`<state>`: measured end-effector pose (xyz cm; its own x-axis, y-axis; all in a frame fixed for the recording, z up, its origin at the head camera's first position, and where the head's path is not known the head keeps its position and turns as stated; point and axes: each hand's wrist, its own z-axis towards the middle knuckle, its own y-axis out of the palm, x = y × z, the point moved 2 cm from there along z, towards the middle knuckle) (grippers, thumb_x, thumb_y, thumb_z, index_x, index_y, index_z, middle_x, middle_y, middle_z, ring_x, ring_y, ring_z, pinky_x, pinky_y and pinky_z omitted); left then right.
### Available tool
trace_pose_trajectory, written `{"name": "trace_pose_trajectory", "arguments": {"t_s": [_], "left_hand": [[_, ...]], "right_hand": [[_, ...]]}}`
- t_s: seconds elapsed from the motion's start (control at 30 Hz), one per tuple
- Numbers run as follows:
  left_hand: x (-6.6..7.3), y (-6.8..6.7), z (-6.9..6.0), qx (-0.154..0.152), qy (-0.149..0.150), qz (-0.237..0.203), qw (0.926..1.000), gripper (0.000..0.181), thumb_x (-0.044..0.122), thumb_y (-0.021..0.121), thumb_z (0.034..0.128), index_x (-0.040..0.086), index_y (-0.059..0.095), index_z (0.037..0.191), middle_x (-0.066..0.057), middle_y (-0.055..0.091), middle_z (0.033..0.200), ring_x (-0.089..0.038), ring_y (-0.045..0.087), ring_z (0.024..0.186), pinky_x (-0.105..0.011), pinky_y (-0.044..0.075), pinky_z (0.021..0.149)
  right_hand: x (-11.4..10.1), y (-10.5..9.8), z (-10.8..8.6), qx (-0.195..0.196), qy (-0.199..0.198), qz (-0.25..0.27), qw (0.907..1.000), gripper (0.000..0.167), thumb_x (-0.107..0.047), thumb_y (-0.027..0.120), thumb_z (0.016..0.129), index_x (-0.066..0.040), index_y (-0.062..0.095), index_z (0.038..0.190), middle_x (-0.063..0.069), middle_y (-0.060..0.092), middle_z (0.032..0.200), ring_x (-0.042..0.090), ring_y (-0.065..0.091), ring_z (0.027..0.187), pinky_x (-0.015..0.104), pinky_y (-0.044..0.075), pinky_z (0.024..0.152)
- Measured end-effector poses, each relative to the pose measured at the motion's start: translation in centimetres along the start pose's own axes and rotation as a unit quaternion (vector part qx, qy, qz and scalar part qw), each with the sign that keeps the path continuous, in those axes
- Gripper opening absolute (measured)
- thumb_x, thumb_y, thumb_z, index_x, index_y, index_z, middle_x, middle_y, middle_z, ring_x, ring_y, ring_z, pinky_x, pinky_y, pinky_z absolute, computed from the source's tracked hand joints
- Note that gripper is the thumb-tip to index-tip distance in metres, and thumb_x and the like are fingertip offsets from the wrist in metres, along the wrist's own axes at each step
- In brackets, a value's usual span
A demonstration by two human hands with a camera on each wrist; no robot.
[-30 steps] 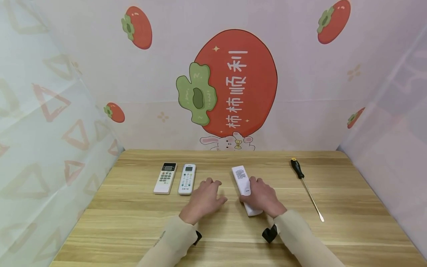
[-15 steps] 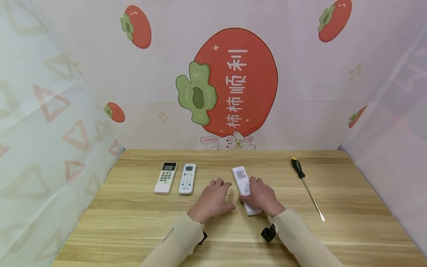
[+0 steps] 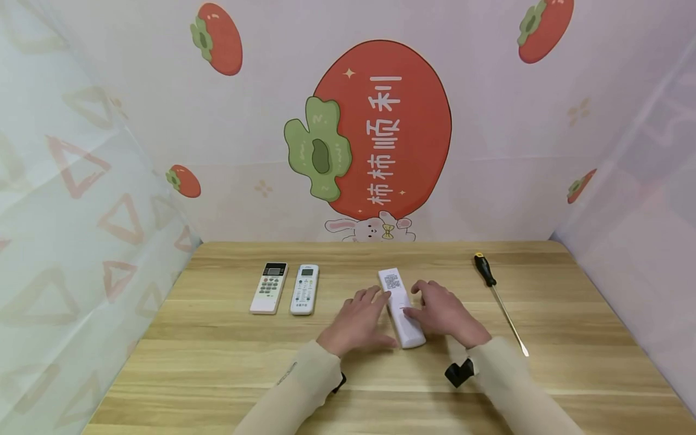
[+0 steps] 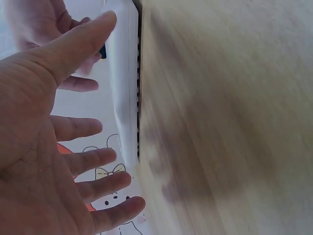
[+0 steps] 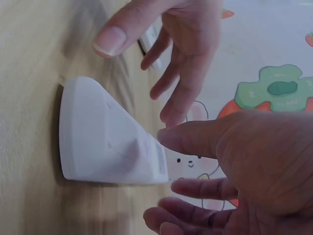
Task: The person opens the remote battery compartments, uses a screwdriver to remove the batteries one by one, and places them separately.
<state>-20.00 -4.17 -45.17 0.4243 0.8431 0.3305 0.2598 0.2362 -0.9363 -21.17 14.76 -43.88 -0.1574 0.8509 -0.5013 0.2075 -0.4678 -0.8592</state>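
A white remote (image 3: pixel 408 328) lies back side up on the wooden table, between the two hands. My left hand (image 3: pixel 360 321) is at its left edge, fingers spread and relaxed; the left wrist view shows the remote (image 4: pixel 124 83) beyond the thumb of this hand (image 4: pixel 54 147). On the remote's other side is my right hand (image 3: pixel 443 309), its thumb over the remote's edge and its fingers loosely bent. In the right wrist view the remote (image 5: pixel 107 142) stands apart from the fingers of my right hand (image 5: pixel 244 166); whether the thumb touches it, I cannot tell.
Two other remotes lie face up to the left, one with a dark top (image 3: pixel 269 289) and one all white (image 3: pixel 304 290). A screwdriver (image 3: pixel 501 304) with a black and yellow handle lies at the right. A patterned cloth (image 3: pixel 244 121) rises behind the table.
My right hand has let go of the remote and moved a little to the right. My left hand has moved rightward, up to the remote's left side.
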Motion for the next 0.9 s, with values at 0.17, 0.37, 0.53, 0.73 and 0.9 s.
{"name": "trace_pose_trajectory", "arguments": {"t_s": [0.17, 0.37, 0.53, 0.73, 0.9], "left_hand": [[0.3, 0.3, 0.4, -0.008, 0.005, -0.007, 0.9999, 0.105, 0.059, 0.083, 0.0762, 0.015, 0.035, 0.159, -0.007, 0.026, 0.166, -0.036, 0.031, 0.147, -0.057, 0.033, 0.114], [0.5, 0.7, 0.8, -0.019, 0.009, 0.002, 0.9998, 0.107, 0.061, 0.082, 0.0767, 0.016, 0.032, 0.16, -0.006, 0.023, 0.167, -0.037, 0.028, 0.149, -0.058, 0.031, 0.115], [0.7, 1.0, 1.0, -0.035, 0.002, 0.005, 0.9994, 0.107, 0.062, 0.081, 0.0771, 0.018, 0.031, 0.161, -0.004, 0.02, 0.168, -0.038, 0.025, 0.15, -0.058, 0.028, 0.116], [0.9, 1.2, 1.1, -0.041, -0.005, 0.013, 0.9991, 0.105, 0.063, 0.08, 0.0772, 0.018, 0.034, 0.16, -0.002, 0.02, 0.168, -0.039, 0.026, 0.149, -0.059, 0.029, 0.116], [1.0, 1.2, 1.1, -0.042, -0.012, 0.002, 0.999, 0.103, 0.062, 0.081, 0.0771, 0.018, 0.036, 0.159, -0.001, 0.021, 0.168, -0.043, 0.028, 0.147, -0.06, 0.03, 0.115]], "right_hand": [[0.6, -0.7, -0.6, -0.019, -0.067, 0.001, 0.9976, 0.035, -0.018, 0.081, 0.086, -0.003, 0.065, 0.113, 0.006, 0.058, 0.091, 0.018, 0.053, 0.081, 0.037, 0.046, 0.07], [0.8, -1.1, -1.1, -0.046, -0.116, -0.008, 0.9921, 0.036, -0.011, 0.083, 0.083, -0.004, 0.065, 0.114, 0.007, 0.058, 0.094, 0.019, 0.052, 0.083, 0.04, 0.046, 0.074], [0.8, -1.3, -1.1, -0.073, -0.121, -0.005, 0.99, 0.039, -0.009, 0.083, 0.082, -0.005, 0.064, 0.117, 0.007, 0.057, 0.097, 0.02, 0.053, 0.084, 0.039, 0.048, 0.073], [0.7, -1.3, -1.0, -0.098, -0.137, -0.005, 0.9858, 0.045, -0.01, 0.086, 0.08, -0.006, 0.063, 0.119, 0.008, 0.057, 0.1, 0.022, 0.055, 0.085, 0.036, 0.048, 0.072], [0.4, -1.3, -1.0, -0.109, -0.151, -0.004, 0.9824, 0.05, -0.01, 0.088, 0.077, -0.005, 0.063, 0.119, 0.008, 0.056, 0.1, 0.022, 0.054, 0.084, 0.035, 0.047, 0.072]]}}
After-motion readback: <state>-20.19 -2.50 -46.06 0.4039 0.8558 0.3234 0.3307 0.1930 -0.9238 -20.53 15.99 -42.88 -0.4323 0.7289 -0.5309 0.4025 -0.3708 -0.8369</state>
